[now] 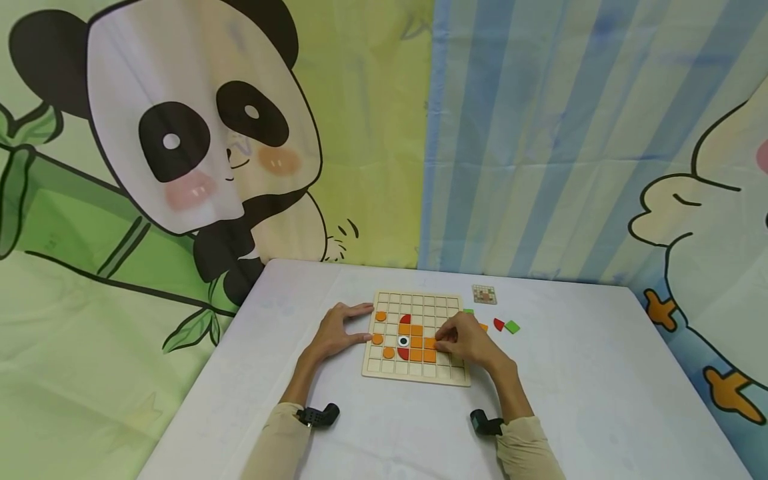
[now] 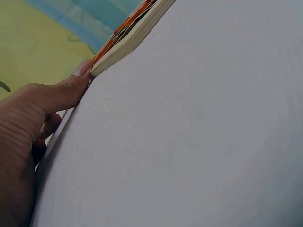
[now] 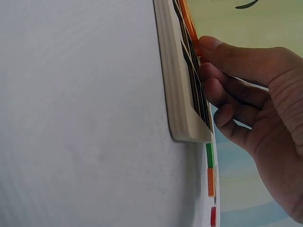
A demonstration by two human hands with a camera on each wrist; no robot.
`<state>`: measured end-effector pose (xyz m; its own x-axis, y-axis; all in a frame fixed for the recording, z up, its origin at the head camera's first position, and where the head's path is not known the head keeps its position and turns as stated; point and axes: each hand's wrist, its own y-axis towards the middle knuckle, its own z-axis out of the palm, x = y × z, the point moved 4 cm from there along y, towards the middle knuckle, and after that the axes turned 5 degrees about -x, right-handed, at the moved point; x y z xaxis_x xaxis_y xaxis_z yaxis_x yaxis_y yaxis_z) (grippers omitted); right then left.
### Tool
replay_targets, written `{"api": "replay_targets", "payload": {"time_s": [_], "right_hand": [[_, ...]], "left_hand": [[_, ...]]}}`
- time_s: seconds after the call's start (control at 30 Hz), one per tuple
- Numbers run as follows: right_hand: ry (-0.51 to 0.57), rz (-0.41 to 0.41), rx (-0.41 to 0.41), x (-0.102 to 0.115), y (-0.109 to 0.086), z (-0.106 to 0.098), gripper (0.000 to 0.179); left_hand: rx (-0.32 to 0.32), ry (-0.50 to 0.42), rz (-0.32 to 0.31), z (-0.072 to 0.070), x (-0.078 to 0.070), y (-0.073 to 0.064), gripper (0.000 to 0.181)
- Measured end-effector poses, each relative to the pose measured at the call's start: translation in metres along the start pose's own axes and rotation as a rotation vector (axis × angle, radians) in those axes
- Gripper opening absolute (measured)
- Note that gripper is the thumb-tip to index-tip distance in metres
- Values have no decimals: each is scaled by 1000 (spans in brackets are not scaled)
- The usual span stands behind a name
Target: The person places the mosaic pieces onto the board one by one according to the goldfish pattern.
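A wooden grid board (image 1: 389, 369) lies on the table, with orange square tiles (image 1: 417, 343), red quarter-round tiles (image 1: 405, 319), a white eye tile (image 1: 404, 341) and orange round tiles (image 1: 381, 317) in its cells. My left hand (image 1: 333, 333) rests at the board's left edge, thumb and fingers spread apart. In the left wrist view, the left thumb (image 2: 66, 92) touches the board's rim. Over the right part of the board, my right hand (image 1: 471, 340) pinches an orange square tile (image 1: 429, 343) at the right end of the orange group. The fingers partly hide that tile.
Right of the board lie a red quarter-round tile (image 1: 499, 325), a green square tile (image 1: 512, 327) and an orange tile (image 1: 483, 327) partly behind the right hand. A small pattern card (image 1: 484, 295) lies behind them. Printed curtains (image 1: 372, 133) hang beyond the white table (image 1: 576, 373).
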<state>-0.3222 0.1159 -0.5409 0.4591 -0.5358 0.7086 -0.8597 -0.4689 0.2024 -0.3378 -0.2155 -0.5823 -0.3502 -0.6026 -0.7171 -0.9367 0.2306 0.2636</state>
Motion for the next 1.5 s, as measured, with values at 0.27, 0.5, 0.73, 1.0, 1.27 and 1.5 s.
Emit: {"api": "replay_targets", "payload": {"time_s": [0.27,0.5,0.73,1.0,1.27,1.5], "right_hand": [[0,3,8,4,2,3,4],[-5,-3,-24,3,-2,-7,9],[-84,66,-104,-11,-8,-30,19],[-132,151,-184,-31,-18,-54,29],[-157,195,-206,-44,-24,-65,34],[-167,231,-231,-51,-30,-69,33]], "left_hand": [[-2,9,-6,0,-1,0,69],[5,3,0,0,0,0,70],[7,11,5,0,0,0,70],[9,13,3,1,2,1,70],[10,1,-9,1,1,2,70],[5,8,-9,0,1,0,70]]}}
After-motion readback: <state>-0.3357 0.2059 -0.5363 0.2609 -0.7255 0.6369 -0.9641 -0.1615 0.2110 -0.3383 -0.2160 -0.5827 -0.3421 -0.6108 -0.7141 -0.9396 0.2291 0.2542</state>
